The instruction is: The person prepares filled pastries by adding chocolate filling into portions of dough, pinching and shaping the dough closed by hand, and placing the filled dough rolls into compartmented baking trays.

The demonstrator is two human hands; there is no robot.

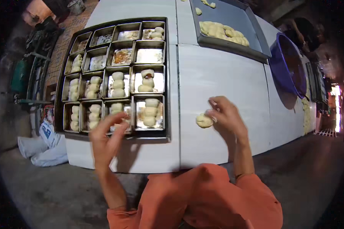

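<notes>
My left hand [109, 133] reaches over the front row of a large set of joined rectangular baking tins [168, 76], its thumb and fingers apart above a tin that holds pale dough pieces [116, 107]. It hides the lower part of that tin. Beside it, another tin contains a row of dough balls [151, 112]. On the white table, my right hand [228, 116] hovers with thumb and fingers spread at the right edge of a single round dough ball [203, 121]. Its thumb tip is close to the dough; whether it touches, I cannot tell.
A grey metal tray [233, 17] with several dough pieces [223, 33] lies at the far right of the white table [221, 76]. A purple basin [288, 65] stands by the right edge. White sacks [49, 147] rest on the floor at left. Several back tins hold no dough.
</notes>
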